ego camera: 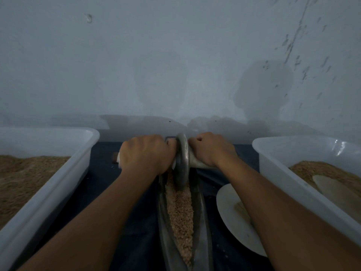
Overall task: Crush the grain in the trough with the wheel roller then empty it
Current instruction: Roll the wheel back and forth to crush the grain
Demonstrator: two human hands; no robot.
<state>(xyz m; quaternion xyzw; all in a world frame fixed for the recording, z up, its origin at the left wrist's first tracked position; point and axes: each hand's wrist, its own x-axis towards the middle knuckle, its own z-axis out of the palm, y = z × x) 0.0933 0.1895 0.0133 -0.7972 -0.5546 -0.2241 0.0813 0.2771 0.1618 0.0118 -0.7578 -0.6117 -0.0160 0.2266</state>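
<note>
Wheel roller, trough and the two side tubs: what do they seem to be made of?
The grey disc-shaped wheel roller looks like dull cast metal, with a worn sheen on its rim. The long dark narrow trough also looks like metal, smooth and faintly reflective. The two white rectangular tubs look like glossy moulded plastic, with rounded rims and highlights.

Dim room, pale wall

A blue-grey wall [175,55] fills twelve o'clock, scuffed toward two o'clock, with soft shadows low down; a dark cloth [101,159] covers the surface at six o'clock.
</note>
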